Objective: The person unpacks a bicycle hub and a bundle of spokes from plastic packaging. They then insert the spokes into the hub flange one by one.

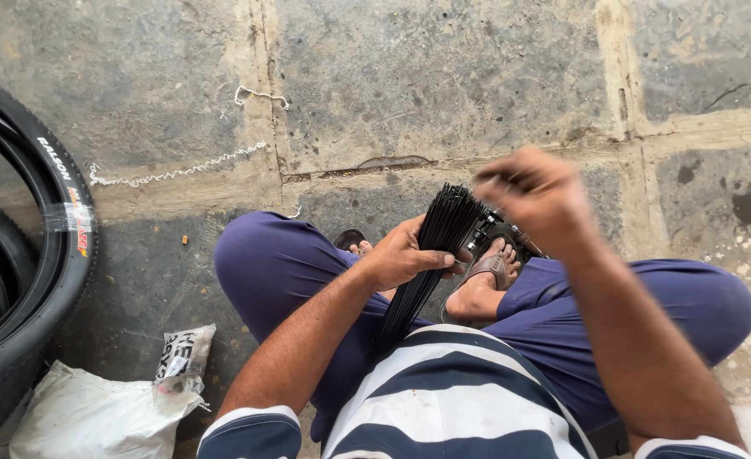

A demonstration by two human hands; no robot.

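Left hand (405,255) gripping the bundle of black spokes (433,246), right hand (535,197) closed pinching one out, blurry, so next it needs a clean pull free.

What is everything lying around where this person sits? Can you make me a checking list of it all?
Surface: stone floor of grey slabs with pale joints, stained and dusty.
Job's things: bundle of thin black spokes, fanned at the top; a dark metal part beside the sandalled foot, blurred.
Clutter: white plastic bag and a small printed packet at lower left; white string scraps on the floor.
Grippers: left hand closed around the spokes; right hand raised above them, blurred, fingers pinched together.
Cables: nothing seen.
Surroundings: black bicycle tyres at the left edge; no other person in view.
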